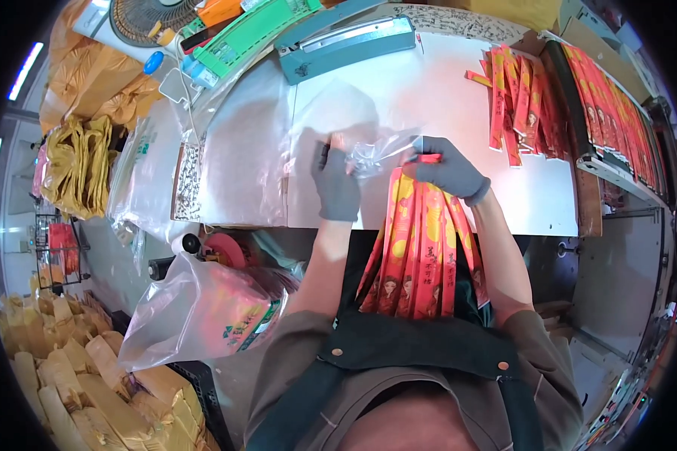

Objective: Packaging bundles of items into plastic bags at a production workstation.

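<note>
My left hand (337,183), in a grey glove with bare fingertips, is closed at the edge of a crumpled clear plastic bag (374,156) above the white table. My right hand (450,171), gloved alike, grips the upper ends of several long, narrow red and yellow packets (417,244). They fan downward past the table's front edge against my dark apron (417,342). The bag stretches between both hands, reaching the fingers of the right one. More red packets (517,101) lie in a loose pile to the right on the table.
A blue-green bag sealer (346,51) stands at the back of the white table (534,207). On the right, a black-sided conveyor (579,124) carries red packets. Flat clear bags (154,158) lie left; an opened plastic bag (180,308) hangs below. Yellow-wrapped bundles (105,383) fill the lower left.
</note>
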### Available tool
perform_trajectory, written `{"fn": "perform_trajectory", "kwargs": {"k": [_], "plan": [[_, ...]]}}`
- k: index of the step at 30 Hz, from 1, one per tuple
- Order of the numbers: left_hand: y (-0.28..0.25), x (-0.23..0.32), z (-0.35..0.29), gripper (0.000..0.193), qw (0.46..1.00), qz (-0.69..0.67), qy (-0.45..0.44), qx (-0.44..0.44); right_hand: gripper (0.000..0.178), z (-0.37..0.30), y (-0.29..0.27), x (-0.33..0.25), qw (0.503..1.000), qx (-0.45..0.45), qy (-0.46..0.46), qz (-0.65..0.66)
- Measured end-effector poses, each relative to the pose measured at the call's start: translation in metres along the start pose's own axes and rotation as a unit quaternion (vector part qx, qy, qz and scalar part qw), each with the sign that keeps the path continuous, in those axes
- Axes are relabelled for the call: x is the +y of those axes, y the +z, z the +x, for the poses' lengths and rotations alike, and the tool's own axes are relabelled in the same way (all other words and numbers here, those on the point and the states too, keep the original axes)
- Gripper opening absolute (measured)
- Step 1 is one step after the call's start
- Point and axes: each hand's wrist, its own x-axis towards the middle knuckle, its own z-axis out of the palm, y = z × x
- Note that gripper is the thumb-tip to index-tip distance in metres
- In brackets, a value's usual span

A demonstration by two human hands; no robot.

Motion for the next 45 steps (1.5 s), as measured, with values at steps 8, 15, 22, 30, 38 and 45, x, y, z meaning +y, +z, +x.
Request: {"fn": "perform_trajectory", "kwargs": {"k": [8,15,22,30,38,45], "plan": [[0.041,0.0,-0.037,0.017,0.675,0.475,0.457,-0.333,0.048,-0.005,-0.009,0.0,0.989,-0.074,-0.087,0.09],[-0.013,-0.024,-0.039,0.031,0.871,0.393,0.184,-0.231,0.062,0.005,-0.002,0.005,0.972,-0.044,-0.01,0.229],[0.006,-0.004,-0.023,0.018,0.944,0.288,-0.053,-0.152,0.074,0.007,0.001,0.006,0.98,-0.007,-0.031,0.197],[0.013,-0.018,-0.02,0.01,0.947,0.295,-0.011,-0.126,0.032,0.016,0.002,-0.002,0.997,-0.06,-0.047,0.029],[0.002,-0.021,-0.043,0.005,0.999,0.01,-0.009,0.052,0.033,0.03,0.009,0.004,0.989,-0.099,-0.099,0.039],[-0.021,0.015,-0.049,0.013,0.675,0.548,0.319,-0.376,0.055,0.04,0.003,0.029,0.983,-0.13,-0.111,0.065]]}}
